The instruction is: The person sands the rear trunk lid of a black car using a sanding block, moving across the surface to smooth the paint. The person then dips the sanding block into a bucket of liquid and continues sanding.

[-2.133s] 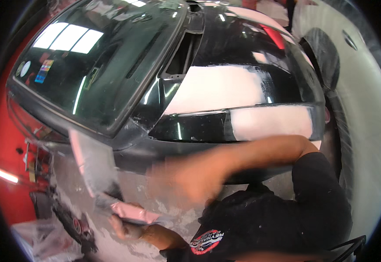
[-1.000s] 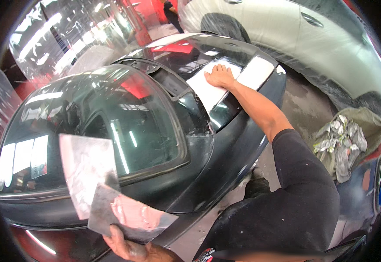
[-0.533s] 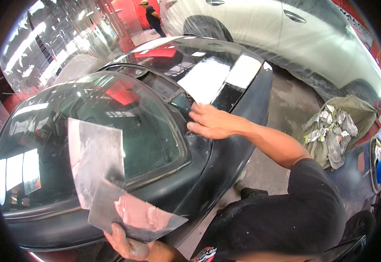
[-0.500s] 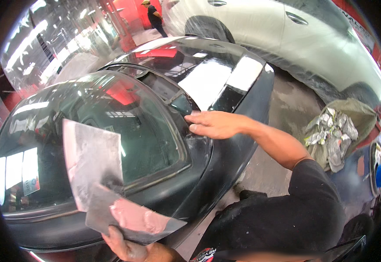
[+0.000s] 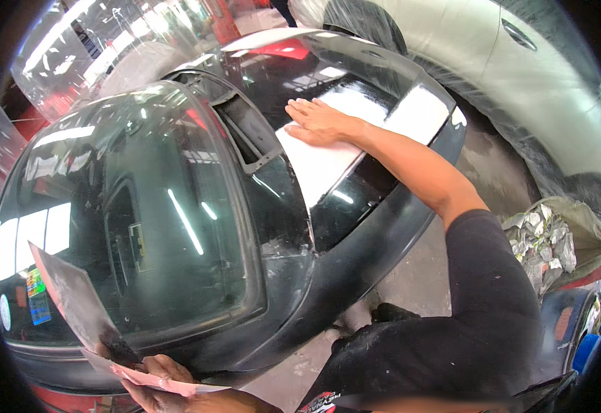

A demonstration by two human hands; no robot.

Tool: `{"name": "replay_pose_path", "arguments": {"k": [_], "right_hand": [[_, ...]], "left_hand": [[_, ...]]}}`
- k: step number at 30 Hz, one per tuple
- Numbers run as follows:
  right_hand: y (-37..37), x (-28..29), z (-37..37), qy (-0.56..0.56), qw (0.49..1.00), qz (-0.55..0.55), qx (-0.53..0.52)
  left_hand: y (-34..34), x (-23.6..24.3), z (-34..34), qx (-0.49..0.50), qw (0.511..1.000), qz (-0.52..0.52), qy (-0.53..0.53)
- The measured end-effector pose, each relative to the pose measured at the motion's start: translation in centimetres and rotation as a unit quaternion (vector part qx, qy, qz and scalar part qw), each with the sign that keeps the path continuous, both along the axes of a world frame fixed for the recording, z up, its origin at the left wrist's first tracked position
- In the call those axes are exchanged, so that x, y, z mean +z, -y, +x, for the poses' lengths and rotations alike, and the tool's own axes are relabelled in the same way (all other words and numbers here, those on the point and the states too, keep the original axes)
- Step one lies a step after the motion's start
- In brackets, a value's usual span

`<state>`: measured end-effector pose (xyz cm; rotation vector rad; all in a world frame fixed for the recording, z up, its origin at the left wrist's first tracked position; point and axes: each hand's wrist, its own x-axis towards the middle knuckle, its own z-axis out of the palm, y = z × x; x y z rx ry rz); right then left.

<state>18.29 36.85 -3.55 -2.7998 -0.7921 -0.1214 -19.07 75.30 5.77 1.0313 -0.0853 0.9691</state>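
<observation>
"What stands around the hands?"

"A dark car (image 5: 355, 275) fills the middle, its window (image 5: 183, 227) to the left. Beyond is a pale car (image 5: 452, 48) under clear sheeting; at right, crumpled grey scraps (image 5: 545, 244) lie on olive cloth (image 5: 586, 230)."

"Anything in the way?"

"The right forearm (image 5: 417, 162) crosses the bodywork and hides part of the white patch (image 5: 321, 168). The upper plate (image 5: 83, 299) overlaps the window's lower left."

"Any writing?"

"A round white sticker (image 5: 5, 312) and a rainbow-coloured one (image 5: 36, 283) on the glass — too small to read. The black shirt (image 5: 496, 275) has a red-and-white badge (image 5: 322, 403) with lettering, partly cut off."

"And the grip?"

"At lower left, the left hand (image 5: 159, 378) pinches the lower plate (image 5: 111, 365), pink paste (image 5: 169, 383) along it. The right hand (image 5: 321, 122) lies flat on the white patch, fingers outstretched."

"How are the plates turned?"

"The upper one's long axis slants — top end up and left, bottom end by the left fingers. The lower one, nearly edge-on, runs left to right, dipping rightward."
</observation>
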Motion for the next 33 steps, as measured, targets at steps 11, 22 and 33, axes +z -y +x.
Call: {"name": "replay_pose_path", "arguments": {"k": [11,22,33], "right_hand": [[4.6,-0.7,-13.5,0.075,0.996,-0.001,0.041],[10.8,6.1,-3.8,-0.043,0.929,0.223,-0.291],[5.6,-1.7,0.5,-0.040,0.869,0.052,-0.491]], "left_hand": [[-0.1,-0.4,-0.3,-0.110,0.989,0.090,0.028],[-2.0,-0.5,1.3,-0.049,0.997,0.040,0.032],[-0.1,-2.9,0.9,-0.198,0.976,-0.081,-0.039]]}}
